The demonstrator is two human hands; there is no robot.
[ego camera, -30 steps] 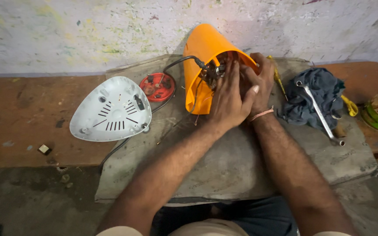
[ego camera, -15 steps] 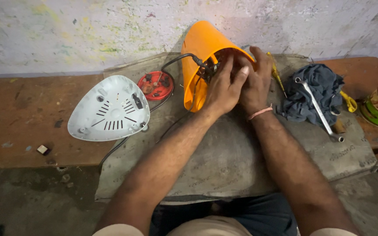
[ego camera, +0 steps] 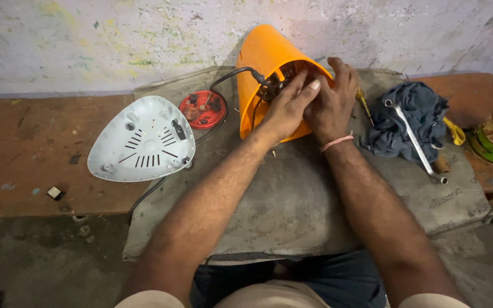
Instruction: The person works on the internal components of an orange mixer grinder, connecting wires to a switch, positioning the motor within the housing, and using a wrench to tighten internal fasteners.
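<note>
Orange housing (ego camera: 261, 68) lying on its side on the tabletop's (ego camera: 24, 142) grey mat (ego camera: 292, 199), open end toward the person, narrow end toward the wall. Left hand (ego camera: 283, 111) and right hand (ego camera: 329, 102) rest side by side at its mouth, fingers (ego camera: 309, 85) pressed together, reaching inside.

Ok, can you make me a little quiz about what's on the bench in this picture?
1. True or false: both hands reach into the open end of the orange housing.
2. What lies on top of the blue-grey rag? A) a metal spanner B) a hammer C) a paintbrush
3. Which thing sits between the white vented cover and the orange housing?

Key
1. True: the left hand and the right hand are both at its opening.
2. A: the metal spanner lies across the rag.
3. The small red round part, beside the black cable.
</note>
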